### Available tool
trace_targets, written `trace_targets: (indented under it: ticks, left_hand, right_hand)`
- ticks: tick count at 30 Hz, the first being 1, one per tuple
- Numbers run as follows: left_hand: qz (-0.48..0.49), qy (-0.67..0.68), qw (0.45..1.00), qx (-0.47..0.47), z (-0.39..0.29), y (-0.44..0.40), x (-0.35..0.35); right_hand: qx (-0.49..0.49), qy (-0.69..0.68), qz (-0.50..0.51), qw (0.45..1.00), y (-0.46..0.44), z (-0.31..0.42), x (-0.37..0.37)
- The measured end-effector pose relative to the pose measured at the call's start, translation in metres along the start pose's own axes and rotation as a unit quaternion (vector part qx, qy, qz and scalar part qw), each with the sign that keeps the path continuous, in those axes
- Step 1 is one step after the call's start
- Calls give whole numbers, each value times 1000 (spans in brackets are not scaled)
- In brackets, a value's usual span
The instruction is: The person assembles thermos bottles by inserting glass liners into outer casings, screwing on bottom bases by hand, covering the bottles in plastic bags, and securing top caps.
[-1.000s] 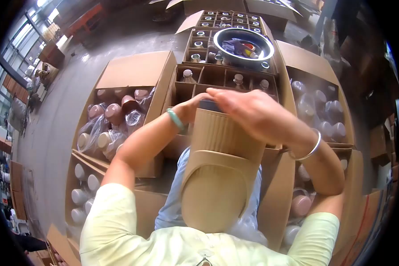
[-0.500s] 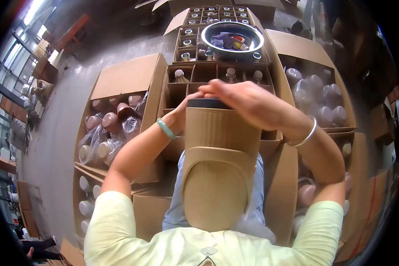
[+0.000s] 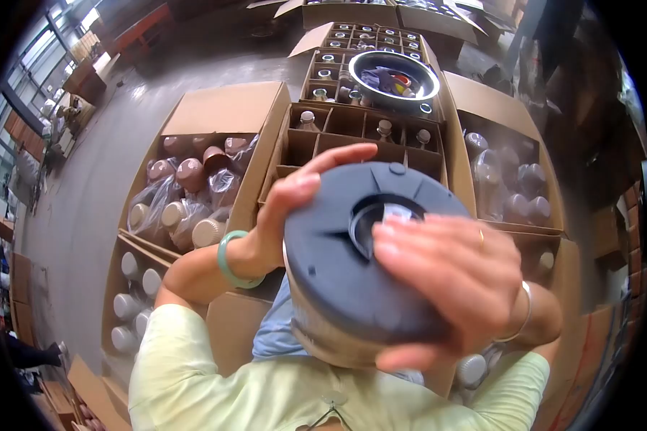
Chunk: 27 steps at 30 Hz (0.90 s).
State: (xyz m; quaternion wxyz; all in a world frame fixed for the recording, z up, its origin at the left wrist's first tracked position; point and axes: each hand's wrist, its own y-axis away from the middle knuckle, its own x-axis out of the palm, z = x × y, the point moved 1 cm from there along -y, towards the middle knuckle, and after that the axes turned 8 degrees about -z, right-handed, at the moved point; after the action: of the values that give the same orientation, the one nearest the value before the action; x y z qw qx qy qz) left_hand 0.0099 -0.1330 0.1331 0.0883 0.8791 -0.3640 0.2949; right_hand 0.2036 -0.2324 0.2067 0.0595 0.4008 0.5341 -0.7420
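Note:
Before my chest is a beige, ribbed, jug-like container (image 3: 338, 348), tilted so its round dark grey end (image 3: 323, 280) faces up toward me. A round recess sits in the middle of that end, with something small and whitish in it, too blurred to make out. My left hand (image 3: 277, 223), with a green bangle on the wrist, grips the far left side and rim, fingers curled over the edge. Across the dark end lies my right hand (image 3: 453, 273), fingers by the recess and thumb toward the near rim, slightly smeared. The container's lower side is mostly hidden.
Ahead stands a divided carton (image 3: 323, 154) holding several capped bottles. Beyond it, a metal bowl (image 3: 431, 90) with small items rests on another carton. Cartons of pinkish and beige ribbed pieces (image 3: 190, 174) stand left; one with plastic-wrapped pieces (image 3: 532, 176) stands right.
The container has tipped, so its dark end now faces me instead of its ribbed side. My right hand has moved down and right onto that end; my left holds its left side.

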Motion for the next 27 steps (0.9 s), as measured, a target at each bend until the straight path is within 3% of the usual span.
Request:
trace_targets:
  ticks: [3,6,7,10,12,14,17,18,20,21,22,25,27]
  left_hand:
    - [43,-37,998,38,-1,31,9]
    - [61,-49,995,55,-1,53,18]
    - [61,-45,995,58,-1,60,21]
    - [55,-40,995,78,3,72,26]
    - [36,-29,996,82,9,77,31]
    - [7,-10,997,82,17,78,35]
    - [57,-6,994,98,19,75,30]
    - [21,-14,995,96,21,73,33]
    - [-47,-46,992,111,37,62,28]
    - [-82,-65,989,109,42,62,26]
    - [-21,25,997,76,33,61,31]
    - [40,35,994,97,35,55,25]
    - [-2,-1,997,81,33,44,19]
  right_hand:
    - [-42,-1,-51,998,21,37,-4]
    - [-81,-116,-219,966,40,57,11]
    - [-91,-137,-232,959,43,55,8]
    - [-15,-191,-174,966,23,19,-27]
    - [74,-314,-189,928,-7,-24,-57]
    - [162,-301,-123,932,-2,-41,-81]
    - [198,-178,115,957,4,-36,-71]
    - [211,-137,194,948,6,-33,-63]
    - [185,-90,252,946,4,-21,-19]
    - [155,-88,227,957,-1,-6,14]
    - [184,-131,216,950,-1,-2,16]
    - [226,-211,201,930,-6,-12,14]
    - [225,-217,216,925,-6,-26,12]
